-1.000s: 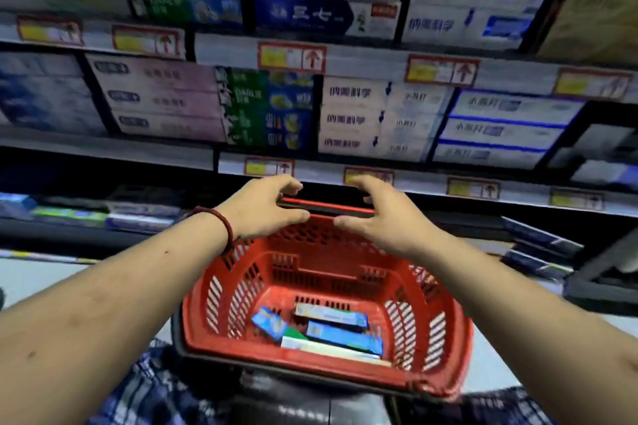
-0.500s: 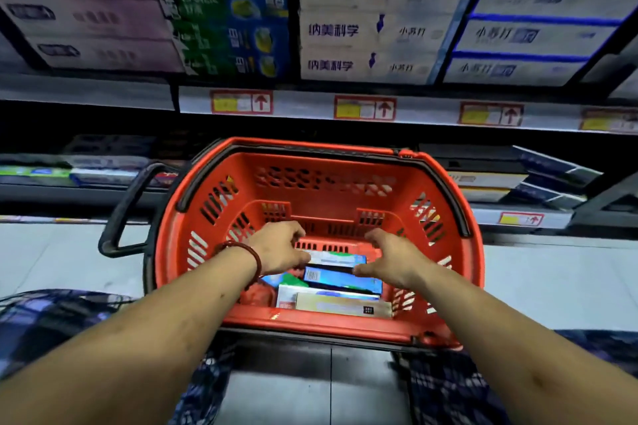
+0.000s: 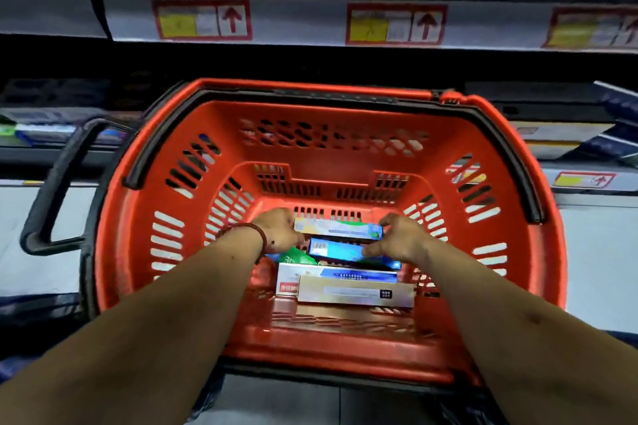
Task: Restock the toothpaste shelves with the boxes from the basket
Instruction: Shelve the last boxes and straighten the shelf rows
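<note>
Basket (image 3: 328, 155) in front of shelves (image 3: 303, 21), several boxes (image 3: 355, 293) inside (roughly five). Left hand (image 3: 281, 231), right hand (image 3: 402, 235) pinch opposite ends of blue box (image 3: 338, 250). Restocking likely far from finished.

Your boxes (image 3: 345, 290) lie in the basket (image 3: 345, 155), which sits before the shelves (image 3: 310, 22), between your arms.

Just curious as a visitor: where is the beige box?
In the head view, the beige box lies in the red basket, centre, nearest the person, overlapping a white box behind it.
</note>
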### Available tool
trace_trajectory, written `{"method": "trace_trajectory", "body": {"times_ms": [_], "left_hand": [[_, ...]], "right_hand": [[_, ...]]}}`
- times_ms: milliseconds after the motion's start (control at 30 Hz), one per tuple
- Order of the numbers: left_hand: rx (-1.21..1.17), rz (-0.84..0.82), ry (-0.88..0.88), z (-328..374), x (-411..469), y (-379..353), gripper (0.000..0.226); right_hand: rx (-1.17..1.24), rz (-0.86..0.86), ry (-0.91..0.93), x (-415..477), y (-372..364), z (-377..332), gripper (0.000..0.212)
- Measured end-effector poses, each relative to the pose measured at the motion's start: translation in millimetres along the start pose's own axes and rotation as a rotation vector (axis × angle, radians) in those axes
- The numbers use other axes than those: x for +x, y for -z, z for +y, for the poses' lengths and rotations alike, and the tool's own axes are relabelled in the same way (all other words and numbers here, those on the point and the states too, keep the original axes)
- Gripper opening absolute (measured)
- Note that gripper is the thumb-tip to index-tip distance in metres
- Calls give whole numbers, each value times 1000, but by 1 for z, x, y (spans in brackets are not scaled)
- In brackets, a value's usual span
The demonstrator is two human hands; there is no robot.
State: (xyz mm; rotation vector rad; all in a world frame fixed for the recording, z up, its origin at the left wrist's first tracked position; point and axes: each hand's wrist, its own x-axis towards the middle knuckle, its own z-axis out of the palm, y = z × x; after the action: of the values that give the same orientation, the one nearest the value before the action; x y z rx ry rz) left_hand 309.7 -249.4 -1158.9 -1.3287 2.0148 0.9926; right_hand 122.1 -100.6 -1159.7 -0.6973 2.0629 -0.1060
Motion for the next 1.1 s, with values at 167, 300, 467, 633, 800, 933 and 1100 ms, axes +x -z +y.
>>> {"method": "trace_trajectory", "body": {"times_ms": [167,300,467,633,800,933,1100], "left_hand": [[-89,-53,111,-7,23,-1,65],[-315,-96,115,-10,36,-7,81],[-602,0,134,-7,30,-6,25],[-1023,181,105,9,-1,21,18],[-1061,308,-36,19,-54,59,22],[-1114,436,-185,26,-109,92,25],[-1203,406,-381,25,-175,122,23]], "right_hand": [[122,27,-101,17,-4,-8,69],[298,49,-157,32,-19,-9,41],[583,158,-214,26,-13,-15,27],[725,227,-152,3,15,-32,35],[896,430,-50,-41,48,-43,41],[1047,467,57,-118,79,-66,23],[1250,393,262,-173,107,-81,17]]}}
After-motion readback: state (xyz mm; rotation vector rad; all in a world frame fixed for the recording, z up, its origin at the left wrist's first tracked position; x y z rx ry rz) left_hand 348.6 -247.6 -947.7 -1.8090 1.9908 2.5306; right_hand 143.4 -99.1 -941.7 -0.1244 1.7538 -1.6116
